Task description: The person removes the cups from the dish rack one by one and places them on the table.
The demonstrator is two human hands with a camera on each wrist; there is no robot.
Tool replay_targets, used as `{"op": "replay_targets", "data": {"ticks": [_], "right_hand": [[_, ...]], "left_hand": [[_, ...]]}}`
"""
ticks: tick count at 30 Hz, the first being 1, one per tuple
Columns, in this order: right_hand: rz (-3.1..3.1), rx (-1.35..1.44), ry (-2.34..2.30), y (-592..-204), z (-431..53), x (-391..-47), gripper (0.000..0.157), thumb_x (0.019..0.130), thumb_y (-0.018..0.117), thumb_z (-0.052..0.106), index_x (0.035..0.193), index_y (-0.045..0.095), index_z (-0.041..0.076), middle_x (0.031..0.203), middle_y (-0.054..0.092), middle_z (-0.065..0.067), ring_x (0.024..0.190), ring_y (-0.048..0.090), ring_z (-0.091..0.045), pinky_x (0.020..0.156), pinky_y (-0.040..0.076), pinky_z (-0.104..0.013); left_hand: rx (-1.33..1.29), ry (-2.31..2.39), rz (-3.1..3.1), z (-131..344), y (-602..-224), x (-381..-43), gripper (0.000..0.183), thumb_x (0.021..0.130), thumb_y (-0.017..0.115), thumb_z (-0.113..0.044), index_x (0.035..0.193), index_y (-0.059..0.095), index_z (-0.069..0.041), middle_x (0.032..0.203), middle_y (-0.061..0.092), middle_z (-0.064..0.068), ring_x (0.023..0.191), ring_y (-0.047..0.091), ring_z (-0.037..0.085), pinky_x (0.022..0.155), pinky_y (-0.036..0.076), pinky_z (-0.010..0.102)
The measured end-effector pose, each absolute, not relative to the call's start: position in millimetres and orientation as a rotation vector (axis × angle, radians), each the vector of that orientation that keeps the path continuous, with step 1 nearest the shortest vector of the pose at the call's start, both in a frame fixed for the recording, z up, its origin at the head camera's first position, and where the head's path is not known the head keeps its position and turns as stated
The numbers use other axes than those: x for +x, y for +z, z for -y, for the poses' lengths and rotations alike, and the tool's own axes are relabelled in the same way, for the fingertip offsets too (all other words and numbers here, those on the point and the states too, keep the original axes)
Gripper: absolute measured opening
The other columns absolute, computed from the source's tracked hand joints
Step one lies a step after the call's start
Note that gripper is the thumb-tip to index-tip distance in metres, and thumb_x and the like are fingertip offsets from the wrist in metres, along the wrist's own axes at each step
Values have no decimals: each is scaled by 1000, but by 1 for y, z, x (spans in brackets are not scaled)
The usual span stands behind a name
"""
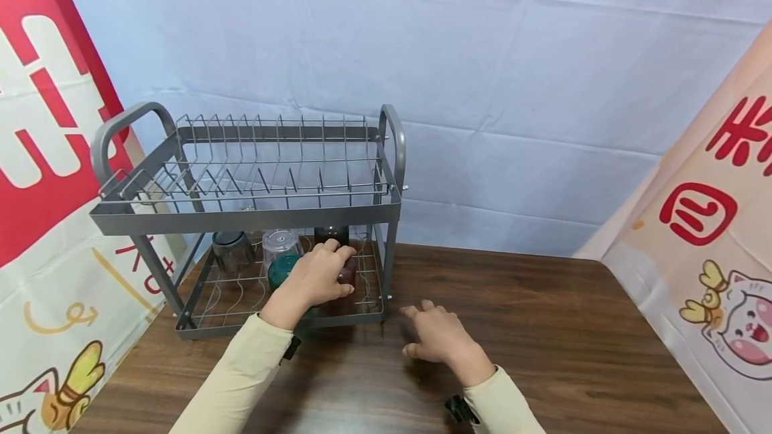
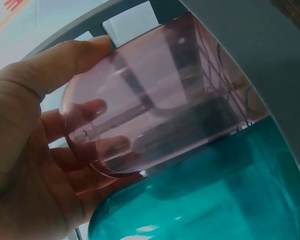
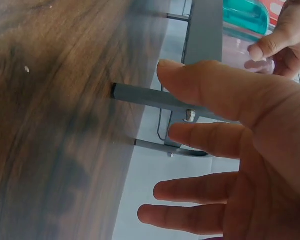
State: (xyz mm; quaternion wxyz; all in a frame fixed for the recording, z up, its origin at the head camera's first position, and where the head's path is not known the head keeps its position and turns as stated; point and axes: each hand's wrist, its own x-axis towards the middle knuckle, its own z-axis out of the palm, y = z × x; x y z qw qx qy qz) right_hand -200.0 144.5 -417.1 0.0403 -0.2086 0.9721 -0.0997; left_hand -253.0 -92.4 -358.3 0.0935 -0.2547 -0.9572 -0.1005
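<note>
On the lower tier of a grey two-tier dish rack [image 1: 241,222], my left hand [image 1: 315,274] reaches in over a pink glass [image 2: 150,95]. The thumb lies along one side of this glass and the fingers curl round the other, gripping it near its rounded base. Right beside it is a teal glass [image 2: 205,195], partly covered by the left hand and wrist in the head view. My right hand [image 1: 439,335] hovers over the table just right of the rack, its fingers spread and holding nothing.
Also on the lower tier are a dark glass [image 1: 332,235], a clear glass [image 1: 281,242] and a grey glass [image 1: 232,250]. Wire plate dividers line the upper tier above the left hand. The brown wooden table [image 1: 531,333] extends to the right, with a pale cloth [image 1: 482,86] behind.
</note>
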Motion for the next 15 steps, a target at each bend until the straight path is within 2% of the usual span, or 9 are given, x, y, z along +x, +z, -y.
{"op": "replay_targets", "data": {"ticks": [15], "right_hand": [[-2992, -660, -274, -421, -146, -200, 66, 72, 78, 35, 127, 56, 7, 116, 52, -22, 94, 55, -42, 71, 44, -57]], "left_hand": [[-759, -261, 2828, 92, -358, -254, 62, 72, 79, -35, 123, 58, -5, 111, 56, 15, 96, 55, 31, 73, 50, 43]]}}
